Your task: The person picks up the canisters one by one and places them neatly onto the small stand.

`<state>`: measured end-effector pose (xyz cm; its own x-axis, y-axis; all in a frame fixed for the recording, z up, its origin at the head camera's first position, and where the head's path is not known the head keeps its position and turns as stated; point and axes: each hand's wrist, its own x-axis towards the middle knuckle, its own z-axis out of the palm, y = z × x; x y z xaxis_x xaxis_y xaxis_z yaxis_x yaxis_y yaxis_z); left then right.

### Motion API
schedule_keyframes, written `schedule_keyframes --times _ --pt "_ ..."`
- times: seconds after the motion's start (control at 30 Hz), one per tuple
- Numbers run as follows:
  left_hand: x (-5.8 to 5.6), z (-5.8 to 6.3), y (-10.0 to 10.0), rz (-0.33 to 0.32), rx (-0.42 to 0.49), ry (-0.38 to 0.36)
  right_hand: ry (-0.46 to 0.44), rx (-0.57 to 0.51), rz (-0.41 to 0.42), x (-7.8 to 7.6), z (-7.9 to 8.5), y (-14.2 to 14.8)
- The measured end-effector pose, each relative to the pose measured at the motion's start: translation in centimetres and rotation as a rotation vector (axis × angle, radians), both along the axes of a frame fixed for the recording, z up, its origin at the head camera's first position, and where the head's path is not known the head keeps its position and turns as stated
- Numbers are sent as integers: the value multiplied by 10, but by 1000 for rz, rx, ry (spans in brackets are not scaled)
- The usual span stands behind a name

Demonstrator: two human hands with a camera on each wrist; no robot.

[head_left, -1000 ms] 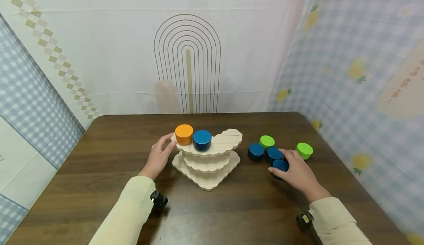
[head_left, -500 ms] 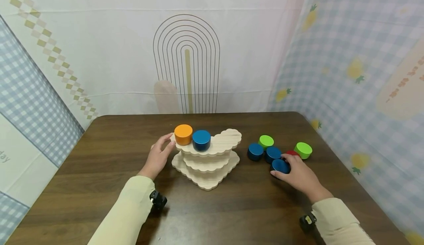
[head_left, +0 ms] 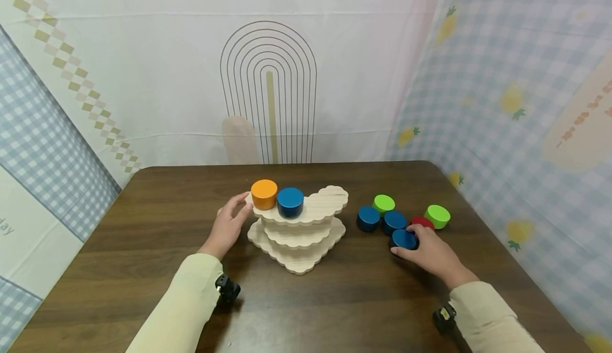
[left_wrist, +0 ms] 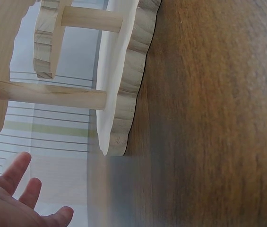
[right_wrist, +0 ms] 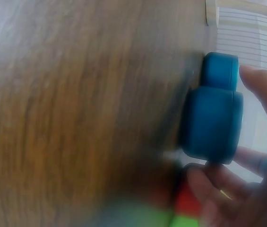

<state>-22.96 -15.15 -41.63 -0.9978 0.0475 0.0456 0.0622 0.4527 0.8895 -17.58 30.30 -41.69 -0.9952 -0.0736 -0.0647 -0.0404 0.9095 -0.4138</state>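
Observation:
In the head view, a tiered wooden stand (head_left: 298, 260) with scalloped edges stands mid-table. An orange cylinder block (head_left: 264, 194) and a blue cylinder block (head_left: 290, 203) sit side by side on its top tier. My left hand (head_left: 228, 226) pinches the left end of that tier with thumb and forefinger; in the left wrist view its other fingers (left_wrist: 16, 172) spread loosely. At the right, my right hand (head_left: 432, 250) grips the nearest blue block (head_left: 404, 240) between thumb and fingers. That block (right_wrist: 212, 124) looks large in the right wrist view, before another blue one (right_wrist: 220, 71).
Close around the gripped block are two more blue blocks (head_left: 368, 218), a red block (head_left: 423, 222) partly hidden by my right hand, and two green blocks (head_left: 437, 216). The brown table (head_left: 306, 310) meets a patterned cloth backdrop (head_left: 354, 77) behind.
My right hand has shifted slightly down and closed its thumb and fingers round the nearest blue block. The red block has come into sight behind it. The left hand stays at the stand.

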Motion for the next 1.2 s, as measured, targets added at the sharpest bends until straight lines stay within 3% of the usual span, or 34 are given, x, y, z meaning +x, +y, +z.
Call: schedule_keyframes --times 0.7,1.2 --pt "2 3 1 11 -16 2 -70 124 16 -8 -9 -6" --pt "3 3 1 6 -4 -2 -51 72 6 -7 -8 -10"
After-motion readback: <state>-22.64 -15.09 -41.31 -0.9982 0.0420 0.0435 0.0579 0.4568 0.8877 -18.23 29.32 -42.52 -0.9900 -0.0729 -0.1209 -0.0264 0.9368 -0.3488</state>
